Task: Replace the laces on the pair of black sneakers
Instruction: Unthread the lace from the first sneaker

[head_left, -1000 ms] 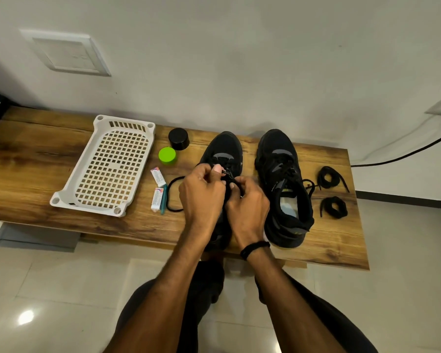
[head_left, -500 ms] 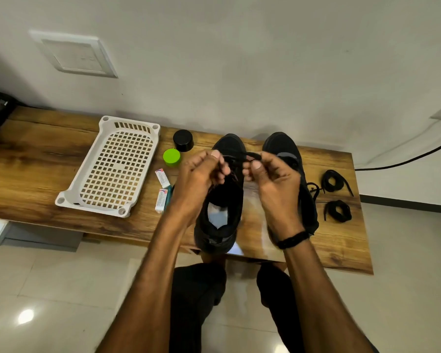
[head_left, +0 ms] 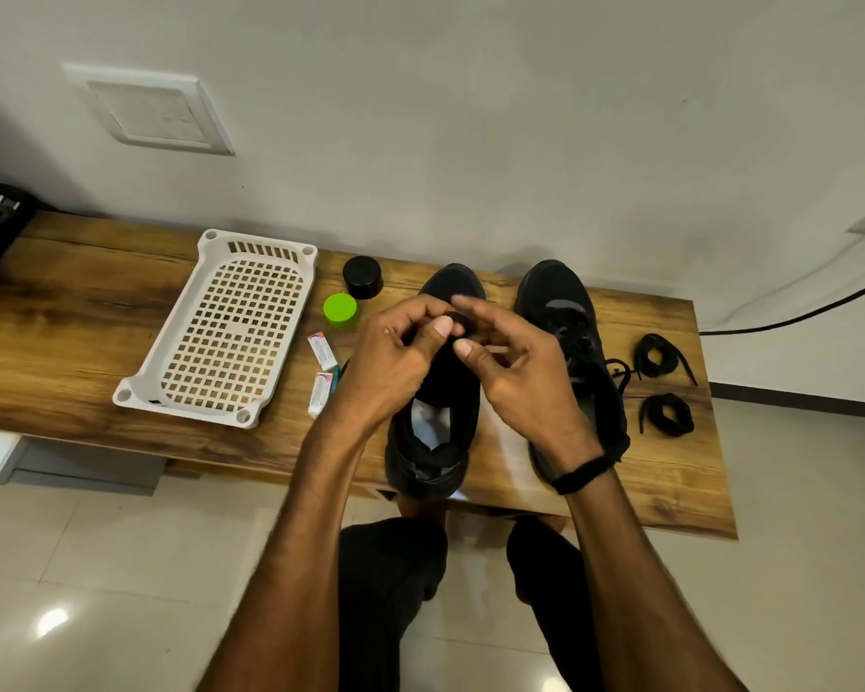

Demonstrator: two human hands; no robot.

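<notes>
Black sneaker (head_left: 423,467) stands mid-frame on the wooden bench (head_left: 71,342), its mate (head_left: 555,292) just right. In the last second both hands have risen off its tongue and met above it, so a lace end seems to be in play. The left hand (head_left: 395,357) curls thumb to fingers on the dark lace (head_left: 456,319), and the right hand (head_left: 520,387) pinches it too, spare fingers loosely spread.
</notes>
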